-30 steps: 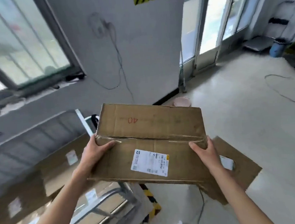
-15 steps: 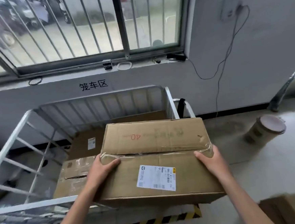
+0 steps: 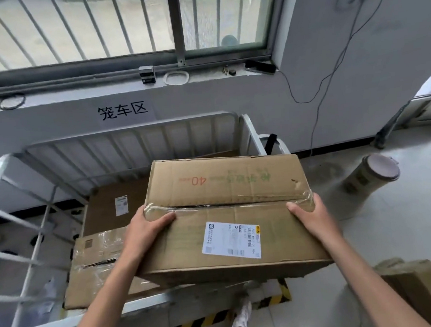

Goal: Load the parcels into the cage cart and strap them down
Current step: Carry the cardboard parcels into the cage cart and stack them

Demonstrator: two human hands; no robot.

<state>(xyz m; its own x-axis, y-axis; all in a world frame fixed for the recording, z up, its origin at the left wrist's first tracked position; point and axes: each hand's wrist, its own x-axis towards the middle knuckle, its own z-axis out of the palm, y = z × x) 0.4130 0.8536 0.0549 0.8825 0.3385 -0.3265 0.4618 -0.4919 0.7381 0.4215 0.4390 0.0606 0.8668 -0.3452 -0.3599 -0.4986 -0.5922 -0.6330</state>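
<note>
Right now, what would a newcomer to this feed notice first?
The big cardboard parcel with a white shipping label fills centre frame, gripped at its ends by the left hand and the right hand. Behind and to the left of it, the white cage cart stands under a barred window, with a taped parcel and a darker parcel lying inside. A wall sign above the cart reads 笼车区.

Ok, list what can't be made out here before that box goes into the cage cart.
Head view only:
- Right half of the cage cart: hidden behind the held box.
- Fingers of left hand and right hand: hidden round the box's ends.
- Text on the shipping label: too small.
- Lower-right carton: cut off by the frame edge.
</note>
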